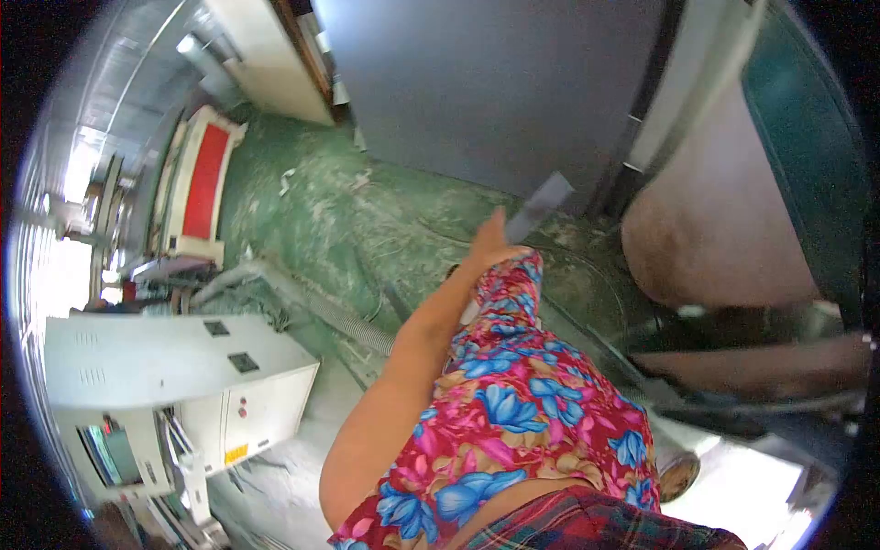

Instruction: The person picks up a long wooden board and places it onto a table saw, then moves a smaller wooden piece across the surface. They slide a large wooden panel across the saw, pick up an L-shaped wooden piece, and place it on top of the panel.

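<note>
My left arm stretches forward past the floral clothing (513, 394) on my body. At its end my left hand (490, 246) is closed, with a flat grey strip (541, 206) sticking out between the thumb and fingers. The strip points away and to the right, low in front of a large dark grey panel (495, 92). Both hand and strip are somewhat blurred, and I cannot make out what the strip is made of. My right hand does not show. Plaid cloth (605, 522) covers the near edge of the view.
A white machine cabinet (266, 412) stands at the left, with a ribbed hose (339, 321) on the green floor (321, 192) beside it. Farther back is a red and cream machine (203, 179). A pale rounded surface (715, 211) and dark ledges (761, 367) are at the right.
</note>
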`<action>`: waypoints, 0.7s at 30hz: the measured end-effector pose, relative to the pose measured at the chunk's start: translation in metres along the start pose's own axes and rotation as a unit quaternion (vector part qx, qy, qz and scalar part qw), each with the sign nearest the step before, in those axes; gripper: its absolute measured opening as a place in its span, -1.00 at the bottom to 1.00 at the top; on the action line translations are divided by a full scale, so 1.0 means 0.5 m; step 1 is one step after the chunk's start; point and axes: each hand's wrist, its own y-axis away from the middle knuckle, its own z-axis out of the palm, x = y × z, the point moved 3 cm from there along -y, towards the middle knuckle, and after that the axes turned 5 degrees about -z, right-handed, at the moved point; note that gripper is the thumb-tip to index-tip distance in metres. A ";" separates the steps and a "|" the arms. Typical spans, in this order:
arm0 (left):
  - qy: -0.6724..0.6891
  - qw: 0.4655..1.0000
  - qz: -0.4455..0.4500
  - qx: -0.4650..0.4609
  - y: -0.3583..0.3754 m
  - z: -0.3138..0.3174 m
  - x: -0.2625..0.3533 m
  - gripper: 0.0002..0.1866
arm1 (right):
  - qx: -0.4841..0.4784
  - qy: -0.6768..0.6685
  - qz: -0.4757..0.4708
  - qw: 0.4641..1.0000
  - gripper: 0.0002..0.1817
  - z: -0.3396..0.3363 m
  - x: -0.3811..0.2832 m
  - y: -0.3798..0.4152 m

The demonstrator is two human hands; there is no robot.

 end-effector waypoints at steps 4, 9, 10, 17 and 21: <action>-0.001 0.998 0.061 0.027 -0.013 0.028 0.071 0.16 | 0.004 -0.004 0.007 1.000 -0.74 -0.041 -0.011 -0.033; -0.008 0.999 -0.026 0.024 0.003 0.081 0.079 -0.09 | 0.008 -0.031 0.023 0.999 -0.74 -0.098 -0.013 -0.059; 0.004 0.999 -0.034 0.017 0.014 0.088 0.080 -0.13 | 0.008 -0.037 0.024 0.999 -0.74 -0.110 -0.013 -0.066; 0.055 0.991 0.029 0.118 0.098 0.035 0.075 -0.19 | 0.002 -0.187 0.017 0.982 -0.75 -0.193 0.030 -0.111; 0.063 0.990 0.029 0.127 0.152 -0.038 0.062 -0.14 | -0.049 -0.129 -0.083 0.987 -0.77 -0.203 0.025 -0.134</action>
